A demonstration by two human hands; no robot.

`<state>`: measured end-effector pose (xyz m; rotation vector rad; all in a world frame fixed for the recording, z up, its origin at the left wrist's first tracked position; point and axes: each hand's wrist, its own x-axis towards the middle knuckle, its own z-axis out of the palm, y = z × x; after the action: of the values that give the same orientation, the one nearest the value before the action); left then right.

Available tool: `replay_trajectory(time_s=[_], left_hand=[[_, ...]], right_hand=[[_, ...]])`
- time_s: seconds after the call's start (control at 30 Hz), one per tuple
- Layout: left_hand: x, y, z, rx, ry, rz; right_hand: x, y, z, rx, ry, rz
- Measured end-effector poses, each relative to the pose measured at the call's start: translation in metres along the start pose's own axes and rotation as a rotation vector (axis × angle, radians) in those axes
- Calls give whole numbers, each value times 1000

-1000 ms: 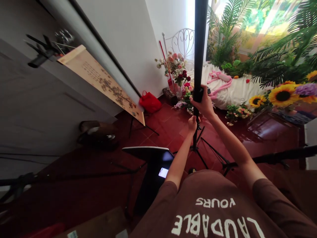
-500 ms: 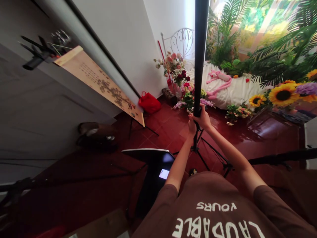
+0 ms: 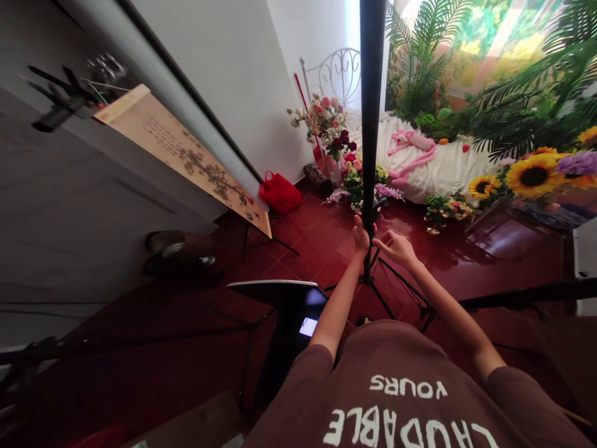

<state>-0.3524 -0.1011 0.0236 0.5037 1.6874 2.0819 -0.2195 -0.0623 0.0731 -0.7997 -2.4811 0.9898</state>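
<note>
A black tripod stand (image 3: 372,112) rises upright in front of me, its tall pole running out of the top of the view and its legs spread on the floor. My left hand (image 3: 360,238) is closed around the pole at its lower part, from the left side. On the right, my right hand (image 3: 397,247) has its thumb and fingers drawn together in a pinch against the pole, slightly lower. What small part lies between those fingertips is hidden. A collar or clamp on the pole shows just above both hands.
A tilted black screen or panel (image 3: 275,287) with a lit phone (image 3: 308,326) stands at my left. A hanging scroll (image 3: 186,155), a red bag (image 3: 280,193), flower bunches (image 3: 347,155), a white-draped bed (image 3: 448,168) and sunflowers (image 3: 533,176) surround the stand. Another black pole (image 3: 532,294) crosses at right.
My right hand has left its grip higher on the pole and moved down and to the right into a pinch. The left hand stays on the pole.
</note>
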Motion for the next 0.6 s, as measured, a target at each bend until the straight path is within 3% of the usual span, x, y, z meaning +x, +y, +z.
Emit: replay_trajectory(time_s=[0.07, 0.2, 0.3, 0.4, 0.5, 0.6], left_hand=[[2, 0, 2, 22, 1, -29], [3, 1, 3, 48, 13, -44], [1, 3, 3, 51, 34, -29], [-1, 4, 3, 59, 63, -42], [0, 3, 3, 84, 63, -55], [1, 1, 3, 127, 7, -23]], right_hand=[[-4, 6, 4, -76, -84, 38], [-5, 12, 23, 10, -94, 77], [-7, 12, 41, 326, -114, 139], [-9, 9, 54, 717, -176, 289], [-10, 3, 60, 1046, -236, 441], [-11, -5, 61, 1368, -271, 492]])
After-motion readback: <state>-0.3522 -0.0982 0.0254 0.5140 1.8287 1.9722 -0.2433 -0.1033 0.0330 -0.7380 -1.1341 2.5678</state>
